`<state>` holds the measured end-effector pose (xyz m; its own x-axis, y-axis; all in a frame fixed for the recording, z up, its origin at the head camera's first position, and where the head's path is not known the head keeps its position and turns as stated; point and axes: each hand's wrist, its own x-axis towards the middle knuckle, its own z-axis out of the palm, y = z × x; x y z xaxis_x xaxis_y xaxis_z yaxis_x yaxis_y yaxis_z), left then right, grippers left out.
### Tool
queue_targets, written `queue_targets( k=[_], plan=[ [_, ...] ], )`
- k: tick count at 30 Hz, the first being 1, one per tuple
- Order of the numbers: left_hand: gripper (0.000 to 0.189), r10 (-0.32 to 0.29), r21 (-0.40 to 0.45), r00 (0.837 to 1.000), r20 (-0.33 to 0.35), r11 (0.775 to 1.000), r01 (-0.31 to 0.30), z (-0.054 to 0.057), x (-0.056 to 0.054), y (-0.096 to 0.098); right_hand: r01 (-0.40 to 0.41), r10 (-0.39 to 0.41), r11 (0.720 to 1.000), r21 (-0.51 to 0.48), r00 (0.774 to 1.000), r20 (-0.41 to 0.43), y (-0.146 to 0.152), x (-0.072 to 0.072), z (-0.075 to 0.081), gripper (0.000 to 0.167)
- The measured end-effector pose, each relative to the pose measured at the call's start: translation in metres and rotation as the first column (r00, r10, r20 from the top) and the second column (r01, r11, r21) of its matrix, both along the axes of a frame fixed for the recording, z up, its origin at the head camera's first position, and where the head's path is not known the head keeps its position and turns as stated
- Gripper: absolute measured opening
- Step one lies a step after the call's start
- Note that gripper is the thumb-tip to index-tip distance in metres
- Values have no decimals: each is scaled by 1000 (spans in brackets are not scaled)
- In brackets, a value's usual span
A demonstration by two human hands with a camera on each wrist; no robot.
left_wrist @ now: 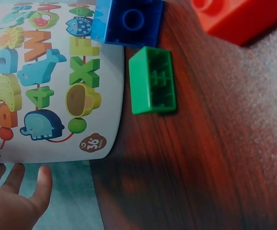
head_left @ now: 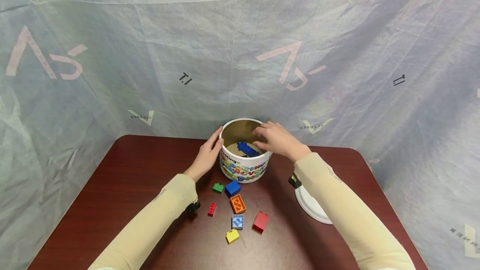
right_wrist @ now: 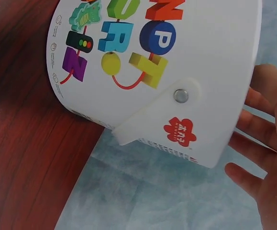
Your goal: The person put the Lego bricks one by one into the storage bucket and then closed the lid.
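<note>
- On my head view the bucket [head_left: 244, 171] stands upright just below mid-frame, a long blue brick [head_left: 247, 149] lying inside.
- I read the brick's long axis as slanting from upper left to lower right.
- My right hand [head_left: 280, 138] is nearer: loosely bent fingers over the right rim, no piece visible in them.
- My left hand [head_left: 204, 157], fingers nearly straight, touches the left rim.

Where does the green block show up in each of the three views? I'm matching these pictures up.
Head: the green block lies just in front of the bucket, below image centre.
Left wrist: upper middle, the green block lies right of the bucket's printed wall.
Right wrist: not in it.
Shared landmark: the bucket's printed wall, visible in all three.
</note>
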<state>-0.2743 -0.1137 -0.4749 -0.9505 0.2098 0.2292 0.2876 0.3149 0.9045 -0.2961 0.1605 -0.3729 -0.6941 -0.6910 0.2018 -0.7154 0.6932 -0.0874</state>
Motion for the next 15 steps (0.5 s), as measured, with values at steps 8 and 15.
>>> queue_targets(
  k=[8, 15],
  plan=[
    [57, -3, -6, 1000, -1, 1000, 3, -1, -1, 0, -62, 62, 995, -72, 998, 2, 8, 13, 6, 27],
    [57, -4, -4, 1000, -5, 1000, 4, -1, -1, 0, -120, 117, 987, -107, 993, -34, 17, 34, 12, 25]
  ],
)
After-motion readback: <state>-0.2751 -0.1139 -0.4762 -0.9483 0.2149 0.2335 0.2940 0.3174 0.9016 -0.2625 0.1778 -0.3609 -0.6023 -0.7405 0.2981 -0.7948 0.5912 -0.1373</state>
